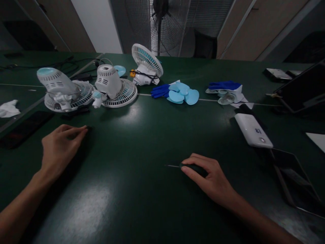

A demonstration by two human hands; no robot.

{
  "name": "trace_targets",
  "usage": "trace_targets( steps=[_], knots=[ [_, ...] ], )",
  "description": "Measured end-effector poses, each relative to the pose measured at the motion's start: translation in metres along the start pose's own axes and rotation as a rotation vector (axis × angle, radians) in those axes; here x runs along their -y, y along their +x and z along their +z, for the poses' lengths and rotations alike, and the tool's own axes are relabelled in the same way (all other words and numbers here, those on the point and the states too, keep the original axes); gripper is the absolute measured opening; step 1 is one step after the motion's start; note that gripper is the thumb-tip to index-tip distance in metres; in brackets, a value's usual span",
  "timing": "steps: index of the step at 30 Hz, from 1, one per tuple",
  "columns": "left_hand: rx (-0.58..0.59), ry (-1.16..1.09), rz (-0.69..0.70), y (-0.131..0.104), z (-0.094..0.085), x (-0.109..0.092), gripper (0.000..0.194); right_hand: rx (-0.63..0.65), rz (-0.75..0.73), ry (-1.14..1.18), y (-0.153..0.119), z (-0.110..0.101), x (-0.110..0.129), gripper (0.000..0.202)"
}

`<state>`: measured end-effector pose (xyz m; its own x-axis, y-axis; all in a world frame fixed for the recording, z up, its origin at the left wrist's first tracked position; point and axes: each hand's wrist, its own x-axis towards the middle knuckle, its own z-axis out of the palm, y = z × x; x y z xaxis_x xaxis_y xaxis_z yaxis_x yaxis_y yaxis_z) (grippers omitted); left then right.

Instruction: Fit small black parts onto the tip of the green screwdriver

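My right hand (208, 173) is wrapped round the dark handle of a screwdriver (172, 166), its thin shaft pointing left just above or on the green tabletop. On the left, my left hand (61, 145) is closed in a pinch, thumb against fingertips, low over the table. Whatever lies between those fingertips is too small and dark to make out. Beyond the left hand lies a white fan (57, 83) with its grille face down. A second white fan (109, 81) rests beside it in the same way.
A third fan (146, 64) leans further back. Near the table seam are a light blue fan blade (183, 93), blue gloves (160, 90) and more gloves (225, 89). To the right lie a white device (254, 130) and a dark tablet (297, 176); a black phone (25, 128) lies left.
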<state>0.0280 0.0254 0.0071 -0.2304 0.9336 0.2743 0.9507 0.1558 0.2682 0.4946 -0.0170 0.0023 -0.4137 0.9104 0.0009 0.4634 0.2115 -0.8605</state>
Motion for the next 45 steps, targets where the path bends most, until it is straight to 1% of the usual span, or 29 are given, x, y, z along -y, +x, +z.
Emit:
trace_targets(
  steps=[2,4,6,13,15,16,17,19,21,23,24,25,27,29,33,39,45],
  knots=[
    [0.048,-0.18,-0.17,0.004,0.001,0.005,0.045,0.003,0.001,-0.002,0.001,0.0,0.001,0.016],
    [0.095,-0.289,-0.318,0.008,0.002,0.006,0.046,0.006,0.001,-0.003,0.001,0.0,0.001,0.016],
    [0.122,-0.337,-0.398,0.01,0.002,0.005,0.048,0.007,0.002,-0.003,0.0,0.0,0.001,0.016],
    [0.119,-0.395,-0.464,0.013,0.0,-0.002,0.055,0.006,0.002,-0.002,0.0,-0.001,0.001,0.016],
    [0.137,-0.425,-0.475,0.01,0.001,-0.008,0.055,0.005,-0.003,0.0,0.001,-0.001,0.002,0.016],
    [0.169,-0.454,-0.465,0.007,0.002,-0.014,0.055,0.001,-0.005,0.002,0.002,-0.001,0.002,0.016],
    [0.219,-0.493,-0.438,0.002,0.003,-0.023,0.054,-0.001,-0.007,0.004,0.002,0.0,0.002,0.016],
    [0.356,-0.577,-0.327,-0.012,0.008,-0.051,0.05,-0.006,-0.005,0.003,0.003,0.0,0.001,0.016],
    [0.48,-0.641,-0.137,-0.031,0.014,-0.085,0.041,-0.007,0.001,-0.004,0.003,0.001,0.001,0.015],
    [0.557,-0.69,0.064,-0.049,0.021,-0.12,0.03,-0.009,0.003,-0.012,0.001,0.001,0.0,0.015],
    [0.59,-0.716,0.142,-0.057,0.025,-0.135,0.026,-0.012,0.001,-0.015,0.001,0.001,0.0,0.015],
    [0.621,-0.741,0.207,-0.063,0.028,-0.147,0.022,-0.015,0.0,-0.018,0.0,0.001,0.001,0.015],
    [0.669,-0.782,0.299,-0.072,0.032,-0.162,0.019,-0.014,0.001,-0.021,-0.001,0.0,0.002,0.015],
    [0.685,-0.8,0.353,-0.076,0.035,-0.167,0.019,0.0,0.003,-0.02,-0.001,0.0,0.003,0.014],
    [0.683,-0.799,0.405,-0.076,0.037,-0.163,0.025,0.012,-0.002,-0.054,0.001,0.0,0.004,0.015],
    [0.737,-0.841,0.504,-0.079,0.039,-0.16,0.035,0.024,-0.021,-0.082,0.001,0.002,0.001,0.015],
    [0.728,-0.845,0.523,-0.081,0.043,-0.158,0.038,0.024,-0.019,-0.102,0.002,0.001,0.002,0.018]
  ],
)
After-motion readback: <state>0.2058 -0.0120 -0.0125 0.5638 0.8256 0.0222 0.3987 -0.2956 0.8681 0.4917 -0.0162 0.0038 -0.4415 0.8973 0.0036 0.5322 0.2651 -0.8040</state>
